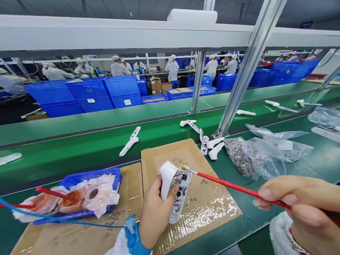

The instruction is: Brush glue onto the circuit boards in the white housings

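Observation:
Over a tape-covered cardboard sheet (218, 201), my left hand (155, 210) is closed around a white plastic housing (168, 176) with an exposed circuit board (180, 196) and thin red wires. A blue wrist strap with a cord circles my left wrist. My right hand (303, 207) pinches a red-handled paintbrush (229, 183); its tan bristle tip is at the wires near the top of the board, and whether it touches them I cannot tell. Small metal bits lie scattered on the cardboard around the part.
At left, a blue tray (120, 181) holds orange-stained jars (73, 200) and another red handle. A bag of small metal parts (238, 155) lies right of the cardboard. White housings (129, 146) rest along the green conveyor (72, 150). A metal post (242, 72) rises ahead; people in white work beyond.

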`<state>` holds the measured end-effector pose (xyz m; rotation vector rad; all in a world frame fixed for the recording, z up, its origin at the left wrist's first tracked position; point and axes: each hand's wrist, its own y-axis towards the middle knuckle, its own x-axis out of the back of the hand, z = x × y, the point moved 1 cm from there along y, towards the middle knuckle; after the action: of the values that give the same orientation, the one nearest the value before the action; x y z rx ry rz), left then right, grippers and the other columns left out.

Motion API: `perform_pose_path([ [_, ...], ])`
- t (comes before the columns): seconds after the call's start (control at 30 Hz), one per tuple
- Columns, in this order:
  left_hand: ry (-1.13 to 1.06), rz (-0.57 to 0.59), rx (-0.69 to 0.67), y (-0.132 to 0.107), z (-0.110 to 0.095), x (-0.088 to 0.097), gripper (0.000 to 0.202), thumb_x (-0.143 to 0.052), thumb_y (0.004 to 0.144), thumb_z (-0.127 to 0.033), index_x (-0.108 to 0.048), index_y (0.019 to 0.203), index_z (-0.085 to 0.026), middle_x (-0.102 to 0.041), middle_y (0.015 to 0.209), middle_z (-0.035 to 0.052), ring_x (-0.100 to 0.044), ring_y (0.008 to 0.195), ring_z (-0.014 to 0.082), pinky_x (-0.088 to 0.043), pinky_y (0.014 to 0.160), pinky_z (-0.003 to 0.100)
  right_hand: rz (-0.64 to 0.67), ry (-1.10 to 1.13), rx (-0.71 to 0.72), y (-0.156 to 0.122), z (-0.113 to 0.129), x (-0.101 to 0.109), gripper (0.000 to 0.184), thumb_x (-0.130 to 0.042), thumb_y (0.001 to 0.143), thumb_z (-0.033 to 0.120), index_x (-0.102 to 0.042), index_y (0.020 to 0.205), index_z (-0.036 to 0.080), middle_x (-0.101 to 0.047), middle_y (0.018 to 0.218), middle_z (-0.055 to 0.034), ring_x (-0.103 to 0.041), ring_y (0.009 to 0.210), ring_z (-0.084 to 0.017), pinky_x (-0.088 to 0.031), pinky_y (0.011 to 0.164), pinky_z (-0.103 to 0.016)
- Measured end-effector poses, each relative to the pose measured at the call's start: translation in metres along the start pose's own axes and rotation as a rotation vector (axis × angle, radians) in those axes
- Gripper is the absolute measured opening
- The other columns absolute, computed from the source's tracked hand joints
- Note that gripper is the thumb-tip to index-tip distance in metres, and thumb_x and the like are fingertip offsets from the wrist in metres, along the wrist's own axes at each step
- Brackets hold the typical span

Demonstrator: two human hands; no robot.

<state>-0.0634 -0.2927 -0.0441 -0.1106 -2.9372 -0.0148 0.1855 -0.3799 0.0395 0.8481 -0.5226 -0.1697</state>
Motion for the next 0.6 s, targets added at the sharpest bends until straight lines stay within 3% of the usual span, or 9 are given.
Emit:
perform_pose_path([
  [0.3, 0.060, -0.008, 0.012, -0.005, -0.002, 0.009, 0.044, -0.058, 0.080, -0.048, -0.056, 0.110, -0.016, -0.066, 0.105, 0.0115, -0.063, 0.093, 0.0266, -0.047, 0.079, 0.038, 0.295, -0.189, 0.168, 0.017, 0.007, -0.001, 0.003, -0.060, 0.088, 0.024, -0.060, 0.091, 0.023, -0.069, 0.086, -0.0001, -0.068, 0.080, -0.015, -0.056, 0.074, -0.017],
  [0.5, 0.026, 0.000, 0.037, -0.007, 0.000, 0.009, 0.046, -0.060, 0.079, -0.049, -0.056, 0.110, -0.015, -0.067, 0.104, 0.0114, -0.063, 0.093, 0.0269, -0.047, 0.079, 0.038, 0.245, -0.260, 0.136, 0.012, 0.014, -0.005, 0.012, -0.055, 0.092, 0.032, -0.062, 0.089, 0.023, -0.067, 0.083, 0.0006, -0.065, 0.080, -0.013, -0.052, 0.075, -0.016],
  [0.6, 0.004, 0.002, 0.060, -0.004, -0.001, 0.009, 0.046, -0.063, 0.077, -0.046, -0.056, 0.110, -0.015, -0.067, 0.105, 0.0114, -0.062, 0.095, 0.0268, -0.046, 0.082, 0.039, 0.285, -0.273, 0.147, 0.012, 0.016, -0.005, 0.014, -0.052, 0.093, 0.031, -0.061, 0.087, 0.023, -0.066, 0.077, 0.0000, -0.064, 0.071, -0.013, -0.052, 0.066, -0.019],
])
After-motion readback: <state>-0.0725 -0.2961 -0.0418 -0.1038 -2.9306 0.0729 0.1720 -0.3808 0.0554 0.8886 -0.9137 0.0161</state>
